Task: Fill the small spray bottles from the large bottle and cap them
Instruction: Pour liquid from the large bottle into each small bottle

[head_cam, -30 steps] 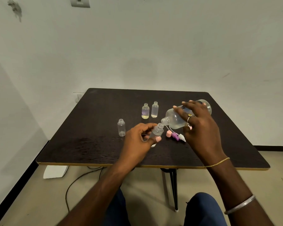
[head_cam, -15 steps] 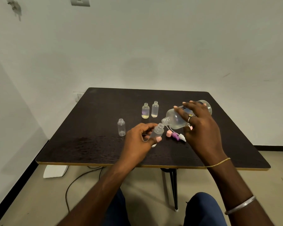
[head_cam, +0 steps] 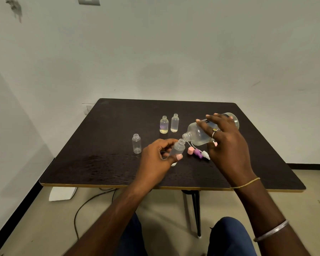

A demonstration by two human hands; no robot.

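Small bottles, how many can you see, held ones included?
4. The held bottle tilts in the left hand, beside the large bottle; the lone bottle stands to its left; the tinted bottle and the clear bottle stand together farther back. Hands could hide others.

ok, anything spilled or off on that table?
No clear spill. A mottled sheen on the near left of the table could be wetness or just glare; I cannot tell which. The spray caps lie loose on their sides, which fits mid-filling.

Dark brown table [head_cam: 103,145], pink cap [head_cam: 190,150], purple cap [head_cam: 197,152]
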